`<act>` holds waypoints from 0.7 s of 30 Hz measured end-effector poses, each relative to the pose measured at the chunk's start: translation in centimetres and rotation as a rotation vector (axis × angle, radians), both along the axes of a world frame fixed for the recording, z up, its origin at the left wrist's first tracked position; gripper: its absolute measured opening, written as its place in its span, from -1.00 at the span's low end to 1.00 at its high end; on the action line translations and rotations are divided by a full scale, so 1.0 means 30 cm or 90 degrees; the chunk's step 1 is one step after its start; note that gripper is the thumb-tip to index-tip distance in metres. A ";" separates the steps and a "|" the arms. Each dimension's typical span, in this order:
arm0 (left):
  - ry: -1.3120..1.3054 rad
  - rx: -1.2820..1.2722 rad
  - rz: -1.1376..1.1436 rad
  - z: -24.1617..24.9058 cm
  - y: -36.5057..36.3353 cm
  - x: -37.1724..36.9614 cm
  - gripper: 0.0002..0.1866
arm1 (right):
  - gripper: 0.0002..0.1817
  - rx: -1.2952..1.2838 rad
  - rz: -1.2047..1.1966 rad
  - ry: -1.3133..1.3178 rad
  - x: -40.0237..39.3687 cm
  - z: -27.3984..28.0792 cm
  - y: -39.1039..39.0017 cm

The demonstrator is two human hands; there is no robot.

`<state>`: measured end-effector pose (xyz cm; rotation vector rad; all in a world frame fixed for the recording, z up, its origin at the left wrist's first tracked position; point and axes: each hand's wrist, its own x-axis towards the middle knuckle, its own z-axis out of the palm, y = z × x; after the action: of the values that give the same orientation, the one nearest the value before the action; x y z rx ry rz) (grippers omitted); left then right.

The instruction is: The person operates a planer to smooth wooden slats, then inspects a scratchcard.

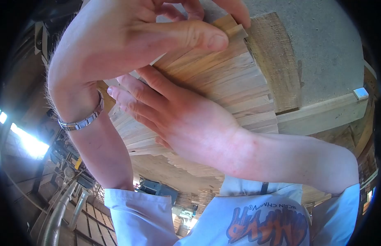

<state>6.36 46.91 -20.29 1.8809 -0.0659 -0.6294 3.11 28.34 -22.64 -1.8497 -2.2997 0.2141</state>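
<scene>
Pinching a slat (233, 29) at the stack's (223, 82) top corner, the left hand (129, 37) is gripping only by thumb and fingertips. The right hand (186, 119) is lying flat and released against the stack's side. A sideways nudge could be knocking neighbouring slats out of line.

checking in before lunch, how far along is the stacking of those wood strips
Well along, it seems: many thin wood strips already lie packed edge to edge in a tight stack. In hand: the left hand pinches one strip end at the stack's top corner, while the right hand lies flat against the stack. Left: seating that strip. How many more wait is out of view.
</scene>
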 end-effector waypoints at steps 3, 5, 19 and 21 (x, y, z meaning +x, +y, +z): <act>0.014 0.007 -0.006 -0.012 -0.002 0.013 -0.68 | -0.13 -0.011 0.005 0.007 -0.006 0.013 0.023; 0.020 0.128 -0.039 0.055 -0.047 0.041 -0.68 | -0.13 -0.019 0.013 0.011 -0.002 0.014 0.025; -0.048 -0.026 -0.006 -0.053 0.021 0.043 -0.67 | -0.21 -0.013 0.008 0.006 -0.002 0.024 0.035; -0.062 -0.048 0.028 -0.074 0.025 0.012 -0.67 | -0.22 -0.020 0.016 0.010 -0.004 0.030 0.033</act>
<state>6.73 47.66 -22.50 1.8346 -0.1095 -0.4990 3.00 29.32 -21.74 -1.8281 -2.3220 0.2684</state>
